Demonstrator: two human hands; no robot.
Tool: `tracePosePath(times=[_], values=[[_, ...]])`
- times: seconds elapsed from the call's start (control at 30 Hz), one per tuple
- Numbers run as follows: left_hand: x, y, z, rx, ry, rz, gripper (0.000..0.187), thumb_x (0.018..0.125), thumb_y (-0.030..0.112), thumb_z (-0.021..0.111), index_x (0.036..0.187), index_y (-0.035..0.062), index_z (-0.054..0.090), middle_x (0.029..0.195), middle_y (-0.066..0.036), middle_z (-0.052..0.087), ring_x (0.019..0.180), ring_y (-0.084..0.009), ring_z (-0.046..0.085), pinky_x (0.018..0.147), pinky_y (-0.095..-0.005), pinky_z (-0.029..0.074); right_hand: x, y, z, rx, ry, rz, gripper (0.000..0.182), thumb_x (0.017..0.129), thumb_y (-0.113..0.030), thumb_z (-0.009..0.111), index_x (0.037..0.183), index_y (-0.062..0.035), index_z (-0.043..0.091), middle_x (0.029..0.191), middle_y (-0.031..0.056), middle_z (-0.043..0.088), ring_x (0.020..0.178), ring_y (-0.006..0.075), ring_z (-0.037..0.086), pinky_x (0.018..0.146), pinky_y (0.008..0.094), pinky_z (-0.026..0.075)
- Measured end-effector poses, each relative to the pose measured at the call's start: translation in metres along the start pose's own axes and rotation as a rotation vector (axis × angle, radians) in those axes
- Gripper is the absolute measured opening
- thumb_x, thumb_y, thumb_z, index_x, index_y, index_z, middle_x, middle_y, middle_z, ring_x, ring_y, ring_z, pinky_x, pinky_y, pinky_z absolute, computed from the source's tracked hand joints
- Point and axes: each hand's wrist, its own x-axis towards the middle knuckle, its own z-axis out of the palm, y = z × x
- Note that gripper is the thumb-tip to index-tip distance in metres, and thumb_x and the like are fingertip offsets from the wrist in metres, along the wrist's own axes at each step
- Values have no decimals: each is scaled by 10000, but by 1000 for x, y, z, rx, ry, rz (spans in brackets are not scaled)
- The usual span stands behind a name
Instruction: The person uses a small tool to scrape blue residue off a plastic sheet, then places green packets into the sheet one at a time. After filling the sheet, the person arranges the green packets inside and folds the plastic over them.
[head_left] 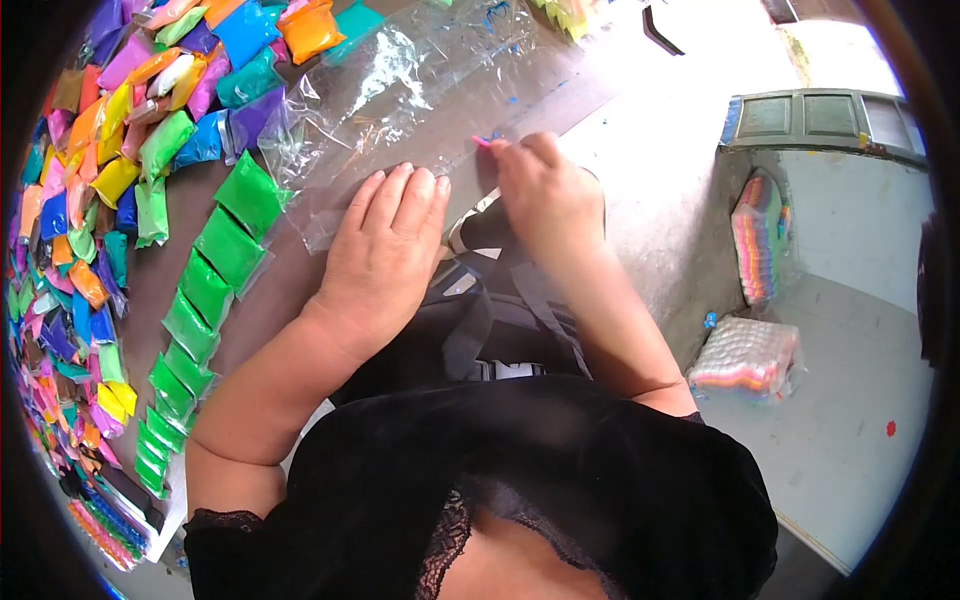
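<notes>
My left hand (385, 250) lies flat, fingers together, pressing on the near edge of a clear plastic bag (420, 90) spread on the table. My right hand (545, 195) is beside it, fingertips pinched at the bag's edge by a small pink bit (482, 141). A row of green packets (205, 290) curves along the table left of my left hand. Whether the right hand grips the bag or only the pink bit is unclear.
Many small packets in several colours (110, 120) are heaped at the left and far left. Wrapped bundles of coloured packets (745, 355) lie on the floor at right, another (757, 240) stands by a wall. A black bag (500, 320) rests on my lap.
</notes>
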Motion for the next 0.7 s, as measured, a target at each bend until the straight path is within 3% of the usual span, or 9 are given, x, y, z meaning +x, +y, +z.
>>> tracePosePath(times=[0.07, 0.17, 0.37, 0.47, 0.53, 0.6, 0.63, 0.7], values=[[1, 0, -1, 24, -23, 10, 667, 777, 233, 776, 1354, -3, 540, 1347, -145, 514, 1319, -303, 452, 1157, -446, 345, 3, 1, -7, 56, 50, 33, 88, 881, -167, 643, 959, -128, 656, 873, 61, 555, 668, 247, 656, 567, 370, 542], [1, 0, 0, 14, -14, 0, 667, 777, 232, 774, 1354, -4, 537, 1346, -148, 513, 1321, -309, 450, 1158, -448, 343, -7, -12, -6, 63, -36, -151, 81, 860, -144, 640, 935, -123, 662, 902, 46, 556, 696, 245, 663, 581, 380, 546], [0, -1, -1, -8, -6, 10, 653, 780, 218, 767, 1347, -9, 536, 1347, -154, 508, 1315, -315, 460, 1158, -449, 343, 3, -2, -10, 12, -26, -11, 138, 867, -177, 643, 997, -132, 658, 890, 53, 549, 705, 226, 667, 580, 361, 552], [0, -1, 2, 8, -6, 5, 642, 783, 208, 763, 1344, -9, 537, 1345, -155, 506, 1311, -317, 466, 1155, -452, 347, -3, -14, -11, 15, -78, -184, 124, 872, -178, 641, 983, -125, 655, 882, 59, 545, 707, 235, 668, 584, 373, 555], [0, -1, 0, 6, -11, 2, 643, 780, 208, 765, 1342, -8, 538, 1343, -154, 506, 1310, -317, 467, 1154, -451, 348, -1, -21, -13, 92, -91, -117, 111, 876, -162, 635, 977, -122, 654, 883, 58, 542, 708, 236, 665, 586, 373, 555], [0, -1, 1, 7, -16, -2, 643, 778, 207, 767, 1340, -7, 539, 1342, -153, 505, 1310, -317, 468, 1153, -450, 350, 4, -10, -9, -102, -124, -27, 110, 869, -156, 637, 973, -122, 653, 873, 56, 540, 701, 236, 658, 585, 375, 553], [-1, 0, 2, -3, -13, -3, 643, 778, 207, 767, 1340, -6, 539, 1342, -152, 505, 1310, -315, 467, 1153, -449, 350, 7, -2, -6, -29, -125, -10, 80, 874, -157, 634, 946, -123, 643, 868, 57, 539, 697, 237, 653, 583, 380, 549], [1, -1, 2, -12, -5, -1, 642, 778, 207, 767, 1340, -5, 540, 1341, -151, 504, 1310, -314, 467, 1153, -447, 350, 4, -8, -10, -12, -112, -82, 78, 872, -158, 635, 940, -121, 640, 873, 60, 543, 703, 241, 657, 586, 387, 548]])
